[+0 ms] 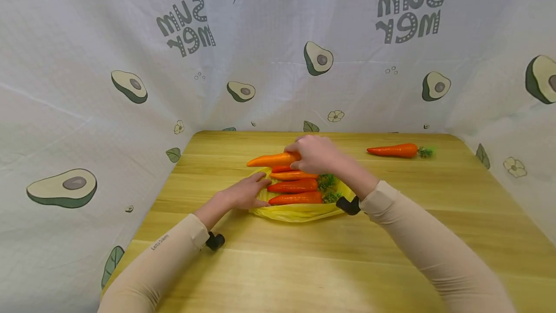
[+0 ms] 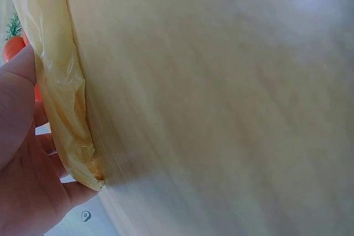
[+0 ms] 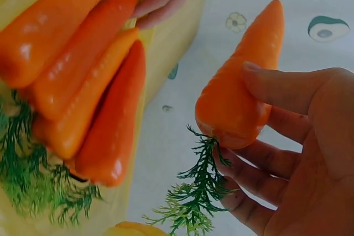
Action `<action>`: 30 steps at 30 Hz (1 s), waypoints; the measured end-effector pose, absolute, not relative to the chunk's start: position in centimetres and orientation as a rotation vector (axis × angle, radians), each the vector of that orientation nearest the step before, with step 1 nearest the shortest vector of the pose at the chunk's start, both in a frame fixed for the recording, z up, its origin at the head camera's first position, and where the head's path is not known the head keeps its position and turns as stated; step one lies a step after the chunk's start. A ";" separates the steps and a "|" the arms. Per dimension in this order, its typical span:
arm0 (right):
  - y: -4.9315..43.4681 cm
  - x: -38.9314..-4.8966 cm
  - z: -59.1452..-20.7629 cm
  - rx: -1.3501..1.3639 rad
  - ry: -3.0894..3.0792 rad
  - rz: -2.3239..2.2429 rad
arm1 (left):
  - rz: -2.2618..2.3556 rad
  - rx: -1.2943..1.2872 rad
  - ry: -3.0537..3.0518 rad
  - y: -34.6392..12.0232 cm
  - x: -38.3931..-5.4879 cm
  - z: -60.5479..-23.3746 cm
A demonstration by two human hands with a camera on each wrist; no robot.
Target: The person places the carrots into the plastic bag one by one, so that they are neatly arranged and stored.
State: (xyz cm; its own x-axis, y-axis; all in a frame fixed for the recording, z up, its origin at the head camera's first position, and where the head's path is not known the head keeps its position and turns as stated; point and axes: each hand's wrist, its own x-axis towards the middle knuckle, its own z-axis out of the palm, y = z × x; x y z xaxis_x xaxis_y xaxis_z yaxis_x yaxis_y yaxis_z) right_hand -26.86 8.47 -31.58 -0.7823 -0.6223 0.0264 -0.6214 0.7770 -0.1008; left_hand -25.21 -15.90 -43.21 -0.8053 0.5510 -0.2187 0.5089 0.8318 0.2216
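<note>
An orange carrot (image 1: 271, 160) with a green leafy top is pinched between the thumb and fingers of my right hand (image 1: 316, 154), just above the far side of a yellow plastic bag (image 1: 295, 214). The right wrist view shows this carrot (image 3: 243, 81) tip up, its greens hanging down. Inside the bag several carrots (image 1: 299, 198) lie side by side, tips to the left and leafy tops to the right. My left hand (image 1: 246, 193) rests at the bag's left edge with its fingers spread, touching the yellow plastic (image 2: 61, 81) near the carrot tips.
Another carrot (image 1: 395, 150) lies at the back right of the wooden table (image 1: 278, 264), its greens to the right. A white cloth (image 1: 278, 47) printed with avocados hangs behind and beside the table. Each wrist carries a small black camera.
</note>
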 end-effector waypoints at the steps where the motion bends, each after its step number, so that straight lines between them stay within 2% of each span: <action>1: 8.2 -26.8 -31.7 -1.037 2.947 -0.159 | 0.222 0.810 2.738 -15.9 -25.2 -43.2; 15: 5.8 -26.3 -33.7 -1.099 2.925 -0.236 | 0.193 0.853 2.754 -16.0 -25.3 -43.5; 30: 9.1 -27.2 -36.4 -0.896 2.938 -0.179 | 0.227 0.906 2.768 -16.1 -25.3 -43.6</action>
State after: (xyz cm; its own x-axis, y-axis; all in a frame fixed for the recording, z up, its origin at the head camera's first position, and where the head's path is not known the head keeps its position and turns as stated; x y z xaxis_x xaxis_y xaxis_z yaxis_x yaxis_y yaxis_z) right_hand -27.20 9.14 -36.42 -0.8282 -0.5596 -0.0283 -0.5521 0.8236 -0.1297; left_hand -25.30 -16.05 -43.55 -0.7858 0.5975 -0.1597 0.5634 0.7981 0.2134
